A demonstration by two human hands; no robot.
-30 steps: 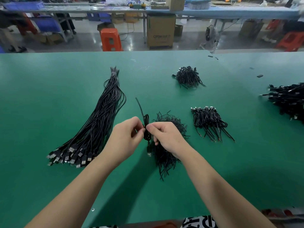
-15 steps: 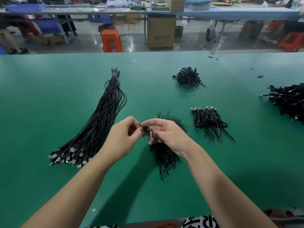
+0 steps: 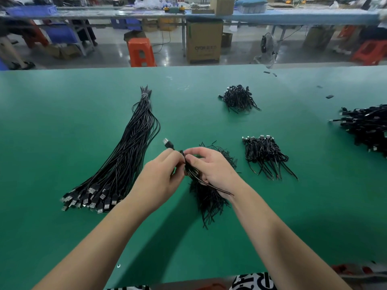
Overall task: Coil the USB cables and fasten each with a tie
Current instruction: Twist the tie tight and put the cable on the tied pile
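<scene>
Above the middle of the green counter [image 3: 62, 126], the left hand [image 3: 161, 176] and the right hand [image 3: 211, 168] both pinch one coiled USB cable [image 3: 189, 169] between curled fingers; its plug [image 3: 168, 143] sticks out toward 11 o'clock. Directly under the hands lies a heap of black ties [image 3: 209, 197]. A long bundle of uncoiled USB cables [image 3: 125, 155] lies at 9 o'clock from the hands, and a group of coiled cables [image 3: 266, 155] lies at 3 o'clock.

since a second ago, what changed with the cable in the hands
The coiled cable was turned over: its USB plug now sticks up past the left hand, its tail trails below the right hand. Both hands still pinch it. The piles on the table stayed put.
</scene>
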